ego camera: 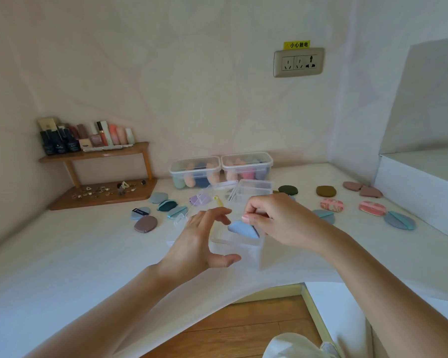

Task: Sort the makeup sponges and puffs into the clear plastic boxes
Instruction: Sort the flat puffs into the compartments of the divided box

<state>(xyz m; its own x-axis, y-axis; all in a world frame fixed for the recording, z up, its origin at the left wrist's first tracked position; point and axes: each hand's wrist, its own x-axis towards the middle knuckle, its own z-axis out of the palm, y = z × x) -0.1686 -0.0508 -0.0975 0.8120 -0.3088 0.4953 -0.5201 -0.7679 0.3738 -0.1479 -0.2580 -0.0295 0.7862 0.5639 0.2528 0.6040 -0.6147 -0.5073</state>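
Note:
My right hand [274, 220] pinches a light blue puff [241, 228] and holds it over the open clear box [243, 244] near the table's front. My left hand [202, 239] hovers at the box's left side with fingers spread and relaxed, holding nothing. Loose puffs lie on both sides: a mauve puff [145, 224], teal puff [166, 204] and grey-blue puffs [158, 197] on the left; olive puffs [326, 191], pink patterned puffs [372, 208] and a blue puff [399, 220] on the right. Two lidded clear boxes [195, 171] of sponges stand at the back.
More open clear boxes and lids [254, 188] sit behind my hands. A wooden shelf [98, 153] with cosmetic bottles and small jewellery fills the back left corner. A white raised ledge [419, 187] bounds the right side. A wall socket [298, 62] is above.

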